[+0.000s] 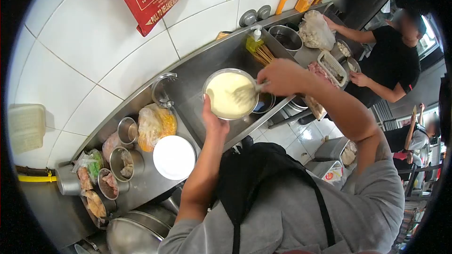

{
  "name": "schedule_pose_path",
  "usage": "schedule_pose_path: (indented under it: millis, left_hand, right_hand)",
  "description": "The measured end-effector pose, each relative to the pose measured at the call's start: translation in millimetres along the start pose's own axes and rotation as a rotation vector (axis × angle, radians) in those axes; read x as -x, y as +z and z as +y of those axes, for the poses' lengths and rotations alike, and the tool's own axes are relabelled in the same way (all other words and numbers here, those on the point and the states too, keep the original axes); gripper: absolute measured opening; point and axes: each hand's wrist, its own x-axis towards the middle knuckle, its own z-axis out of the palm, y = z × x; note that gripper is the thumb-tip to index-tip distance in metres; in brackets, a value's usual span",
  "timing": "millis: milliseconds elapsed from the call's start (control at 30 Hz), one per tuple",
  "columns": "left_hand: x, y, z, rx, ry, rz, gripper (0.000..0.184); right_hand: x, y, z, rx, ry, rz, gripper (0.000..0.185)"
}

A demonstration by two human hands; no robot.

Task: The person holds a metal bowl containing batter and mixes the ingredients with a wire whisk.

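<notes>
A round metal bowl point(204, 94) of pale yellow liquid is held over the steel sink point(193, 82). My left hand point(215, 118) grips the bowl at its near left rim, fingers mostly hidden beneath it. Closed around the handle of a whisk point(244, 94) is my right hand point(284, 77), at the bowl's right side. The whisk's wires dip into the liquid and look smeared by motion. Just behind the bowl, a bundle of wooden sticks point(262, 54) leans by a pump bottle point(254, 42). Partly hidden under my right wrist is a dark pot point(266, 102).
On the left counter stand a white round lid or plate point(174, 157), bags of yellow food point(165, 122) and metal containers point(127, 163) of meat. A co-worker in black point(391, 61) handles a plastic bag point(318, 30) at right. Bins point(329, 148) stand on the floor.
</notes>
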Motion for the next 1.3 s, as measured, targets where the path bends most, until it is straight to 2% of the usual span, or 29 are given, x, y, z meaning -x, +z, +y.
schedule_pose_path:
  millis: [67, 100, 133, 200, 267, 300, 367, 400, 433, 533, 567, 667, 700, 800, 833, 867, 933, 1033, 1100, 1167, 1200, 1267, 1300]
  left_hand:
    - [2, 6, -7, -0.06, 0.009, 0.045, 0.053]
    - [1, 6, -8, -0.043, 0.0, 0.056, 0.053]
    - [-4, 4, -8, -0.022, -0.003, 0.061, 0.053]
    - [-1, 0, -4, -0.029, 0.01, 0.062, 0.054]
    - [2, 1, -6, -0.021, -0.012, 0.022, 0.057]
    - [4, 5, -11, -0.053, -0.009, -0.005, 0.059]
    - [3, 8, -8, -0.017, -0.061, -0.071, 0.06]
    - [2, 4, -4, 0.052, -0.111, -0.087, 0.06]
    - [2, 2, -4, 0.034, -0.09, -0.098, 0.062]
    - [1, 5, -8, -0.057, -0.034, 0.013, 0.064]
    - [-3, 4, -10, -0.076, -0.035, 0.026, 0.064]
    - [-2, 7, -5, -0.055, -0.031, -0.041, 0.064]
    - [2, 6, -1, -0.04, -0.034, -0.075, 0.064]
    - [-14, -11, -12, -0.147, 0.003, -0.063, 0.066]
    - [-17, -7, -7, -0.146, 0.004, -0.031, 0.068]
    - [-17, -2, -6, -0.118, 0.005, -0.048, 0.068]
    - [-1, 7, 6, -0.079, -0.004, -0.061, 0.068]
    - [0, 13, -4, -0.112, 0.02, -0.076, 0.063]
    - [-2, 11, -1, -0.07, -0.005, -0.043, 0.061]
    - [6, 7, 8, -0.047, 0.011, -0.025, 0.06]
    - [6, 5, 4, -0.074, 0.04, -0.048, 0.06]
    - [3, 10, -5, -0.136, 0.056, 0.05, 0.06]
    - [-2, 8, -4, -0.08, 0.042, 0.042, 0.059]
  right_hand:
    - [-8, 13, 12, 0.021, 0.073, 0.116, 0.025]
    - [-11, 23, 4, 0.053, -0.025, 0.155, 0.025]
    - [-8, 26, -1, 0.078, -0.045, 0.044, 0.026]
    - [2, 9, 5, 0.002, -0.066, -0.039, 0.027]
    - [-8, 7, 25, 0.098, -0.071, 0.072, 0.027]
    - [-13, 17, 23, 0.115, 0.074, 0.021, 0.027]
    - [-16, 45, 13, 0.099, -0.007, 0.059, 0.027]
    - [1, 24, -3, 0.015, -0.13, 0.06, 0.024]
    - [5, 8, -4, 0.036, -0.05, -0.096, 0.023]
    - [-14, 14, 24, 0.147, -0.029, 0.073, 0.023]
    - [-10, 22, 13, 0.093, 0.032, 0.076, 0.024]
    - [5, 9, 0, -0.005, -0.088, 0.005, 0.024]
    - [10, -9, 1, 0.08, -0.022, -0.093, 0.022]
    - [-4, 11, 10, -0.013, 0.064, 0.066, 0.022]
    - [-1, 19, -3, 0.028, 0.033, 0.099, 0.022]
    - [0, 26, -3, -0.049, -0.085, 0.101, 0.024]
    - [8, 1, 5, -0.007, -0.093, -0.02, 0.023]
    - [-7, 11, 9, 0.022, 0.091, 0.088, 0.023]
    - [-5, 29, -3, -0.001, -0.026, 0.057, 0.024]
    - [0, 15, 9, 0.044, -0.097, -0.061, 0.024]
    - [5, -7, 5, -0.055, 0.027, -0.116, 0.023]
    - [-11, 15, 19, -0.004, 0.03, 0.163, 0.022]
    - [-11, 26, 11, -0.003, -0.016, 0.109, 0.022]
